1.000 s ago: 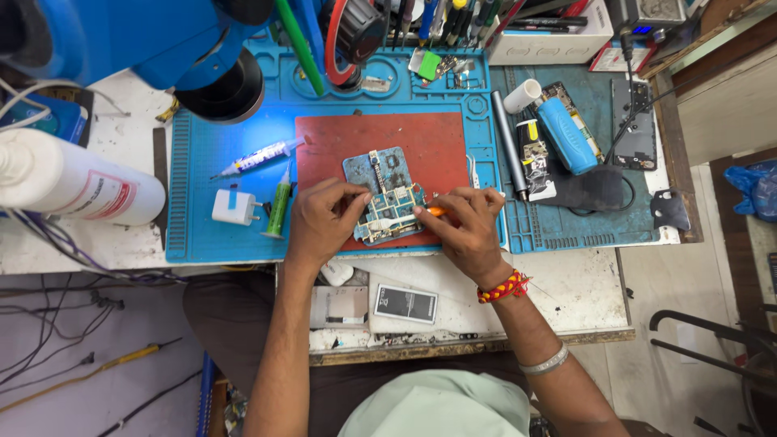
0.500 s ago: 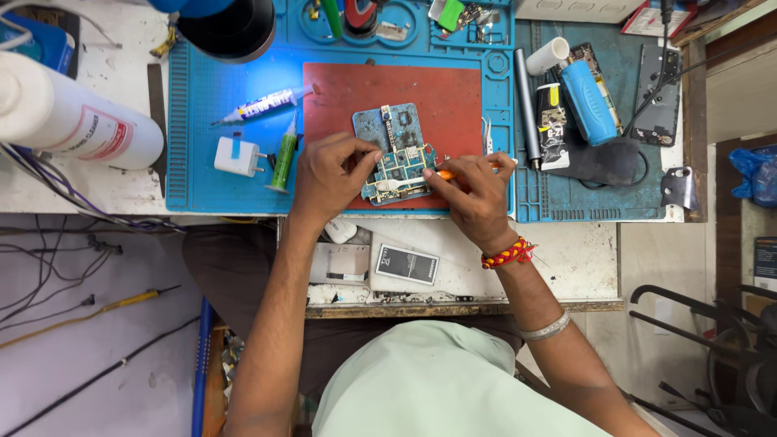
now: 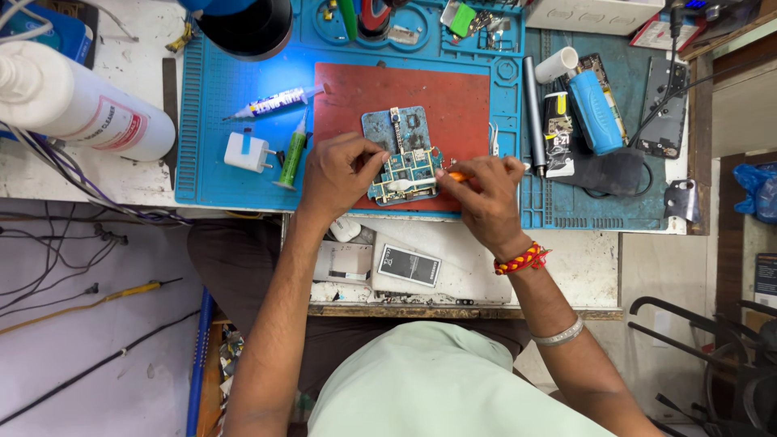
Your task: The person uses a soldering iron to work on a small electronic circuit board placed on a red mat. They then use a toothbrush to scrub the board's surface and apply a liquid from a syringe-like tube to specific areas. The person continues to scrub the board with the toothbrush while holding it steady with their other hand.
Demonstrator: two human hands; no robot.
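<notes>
Steadying the opened phone on the red mat, the left hand pinches its left edge; the right hand grips an orange-handled tool closed

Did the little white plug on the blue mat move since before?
No. The white plug lies on the blue mat, just left of the green tube, as earlier. Only the camera shifted.

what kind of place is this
Most likely a phone or small-electronics repair bench: an opened phone board under both hands, a blue repair mat with tool slots, and syringe tubes beside it.
</notes>
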